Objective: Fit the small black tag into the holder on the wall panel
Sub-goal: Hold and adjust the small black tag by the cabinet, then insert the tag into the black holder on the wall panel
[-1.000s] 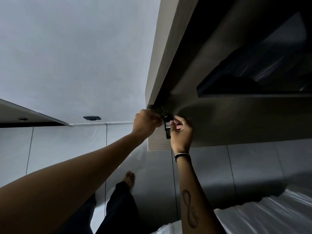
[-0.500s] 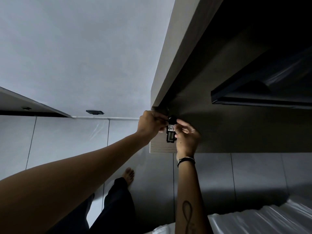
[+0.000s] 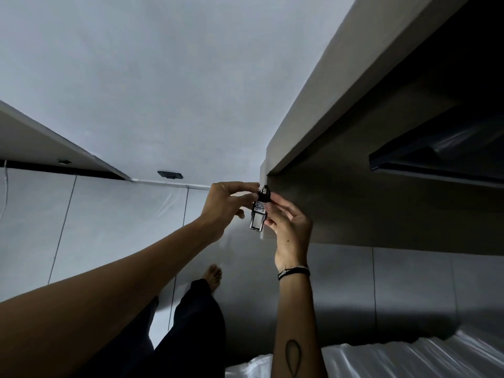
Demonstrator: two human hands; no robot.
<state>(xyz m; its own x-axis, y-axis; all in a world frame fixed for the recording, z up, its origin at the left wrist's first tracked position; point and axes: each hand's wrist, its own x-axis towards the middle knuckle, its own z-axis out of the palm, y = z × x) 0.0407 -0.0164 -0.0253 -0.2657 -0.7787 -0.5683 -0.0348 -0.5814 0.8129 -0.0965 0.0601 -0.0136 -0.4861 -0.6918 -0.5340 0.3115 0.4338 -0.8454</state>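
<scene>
A small black tag [image 3: 258,215] with a white handwritten label and a clear window hangs upright at the edge of the wall panel [image 3: 381,208]. Its black top piece [image 3: 264,192] sits against the panel's corner. My left hand [image 3: 226,205] pinches that top piece from the left with thumb and fingertips. My right hand [image 3: 290,227] holds the tag's right side with thumb and forefinger, other fingers spread. Whether a holder is on the panel behind the tag, I cannot tell.
A dark shelf or screen [image 3: 436,156] juts from the panel at upper right. Grey floor tiles [image 3: 95,214] and my leg and bare foot [image 3: 214,276] lie below. Plastic-wrapped bedding [image 3: 409,356] fills the lower right. A small dark fitting [image 3: 170,174] sits on the white wall.
The view has shifted, so the hands sit a little lower and to the right in frame. The tag now hangs more in the open, its clear window showing, and my right hand's fingers have spread.
</scene>
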